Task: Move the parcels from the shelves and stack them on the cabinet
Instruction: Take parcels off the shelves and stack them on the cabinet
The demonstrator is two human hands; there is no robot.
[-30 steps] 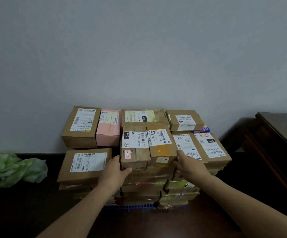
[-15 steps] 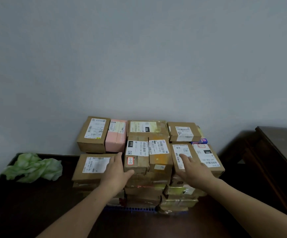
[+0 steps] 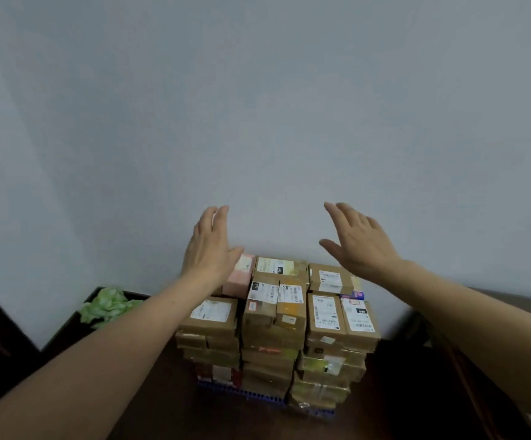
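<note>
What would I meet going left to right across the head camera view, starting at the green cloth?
green cloth → left hand → orange-topped parcel → right hand

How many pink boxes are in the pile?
1. The pink box sits in the top back row, partly behind the left hand; lower layers may hide more.

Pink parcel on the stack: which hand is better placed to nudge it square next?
Likely the left. The left hand hovers open just beside the pink parcel, partly covering it; the right hand hangs above the opposite side of the stack.
</note>
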